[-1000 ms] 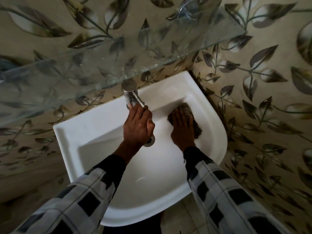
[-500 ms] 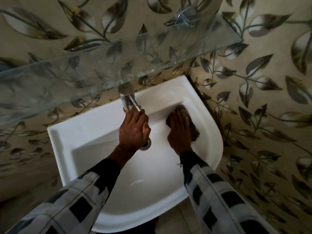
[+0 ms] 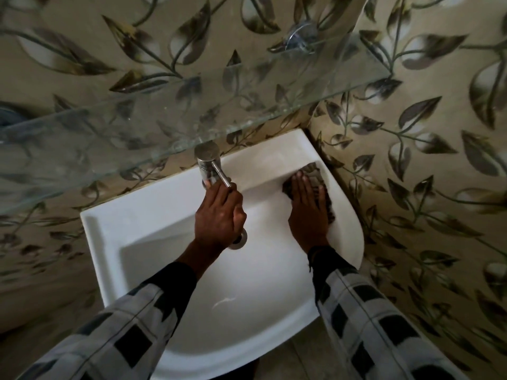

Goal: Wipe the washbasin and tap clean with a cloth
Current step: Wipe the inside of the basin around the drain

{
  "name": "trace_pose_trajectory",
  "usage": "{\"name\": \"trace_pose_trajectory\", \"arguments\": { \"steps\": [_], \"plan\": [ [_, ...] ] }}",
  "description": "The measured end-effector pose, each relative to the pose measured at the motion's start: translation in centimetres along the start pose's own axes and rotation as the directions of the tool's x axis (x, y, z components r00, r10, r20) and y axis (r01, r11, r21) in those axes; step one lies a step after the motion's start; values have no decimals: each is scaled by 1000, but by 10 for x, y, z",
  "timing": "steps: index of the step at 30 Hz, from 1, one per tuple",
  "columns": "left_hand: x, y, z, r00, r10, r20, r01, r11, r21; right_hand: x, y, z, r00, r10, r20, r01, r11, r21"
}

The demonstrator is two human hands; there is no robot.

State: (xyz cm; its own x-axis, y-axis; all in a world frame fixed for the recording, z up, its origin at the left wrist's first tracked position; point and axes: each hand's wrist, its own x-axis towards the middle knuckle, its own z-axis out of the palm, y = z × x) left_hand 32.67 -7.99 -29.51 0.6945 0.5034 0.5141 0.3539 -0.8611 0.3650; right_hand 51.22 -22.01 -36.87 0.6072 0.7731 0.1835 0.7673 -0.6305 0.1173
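A white corner washbasin [image 3: 142, 237] hangs under a glass shelf. At its back edge stands a steel tap [image 3: 207, 159] with a thin spout angled over the bowl. My left hand [image 3: 219, 215] grips the spout, fingers curled round it and hiding its end. My right hand [image 3: 307, 212] lies flat, fingers straight, and presses a dark patterned cloth [image 3: 315, 172] against the basin's back right slope near the rim. Most of the cloth is hidden beneath that hand.
A steel drain ring [image 3: 241, 241] shows just below my left hand. The glass shelf [image 3: 164, 124] juts out above the tap, held by a chrome bracket [image 3: 299, 37]. Leaf-patterned tiled walls [image 3: 425, 160] close in at the back and right.
My right hand has slid the cloth a little outward, toward the basin's right rim. My left hand stays on the tap spout. The camera view has shifted slightly.
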Motion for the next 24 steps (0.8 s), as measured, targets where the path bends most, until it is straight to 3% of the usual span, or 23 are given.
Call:
{"name": "trace_pose_trajectory", "arguments": {
  "steps": [4, 9, 11, 15, 18, 20, 24],
  "plan": [
    [2, 0, -2, 999, 32, -10, -32, 999, 3, 6, -1, 4, 1000, -24, 7, 24, 999, -35],
    [-2, -1, 0, 1000, 17, -24, -17, 1000, 3, -14, 34, 10, 926, -353, 137, 368, 924, -105],
    [-2, 1, -1, 1000, 16, -18, -16, 1000, -2, -8, 42, 0, 931, -351, 102, 363, 919, -150],
    [0, 0, -1, 1000, 5, -13, -6, 1000, -11, -1, 22, -6, 975, -197, 107, 207, 973, -98],
    [-2, -1, 0, 1000, -7, 2, 7, 1000, -11, -23, 22, 9, 891, -401, 212, 417, 908, -35],
    [-2, -1, 0, 1000, -4, 6, 4, 1000, -13, -24, 39, 9, 863, -472, 178, 485, 874, -36],
    [-1, -1, 2, 1000, -19, -12, 18, 1000, -21, 0, 40, -1, 934, -348, 85, 357, 922, -148]
  ]
}}
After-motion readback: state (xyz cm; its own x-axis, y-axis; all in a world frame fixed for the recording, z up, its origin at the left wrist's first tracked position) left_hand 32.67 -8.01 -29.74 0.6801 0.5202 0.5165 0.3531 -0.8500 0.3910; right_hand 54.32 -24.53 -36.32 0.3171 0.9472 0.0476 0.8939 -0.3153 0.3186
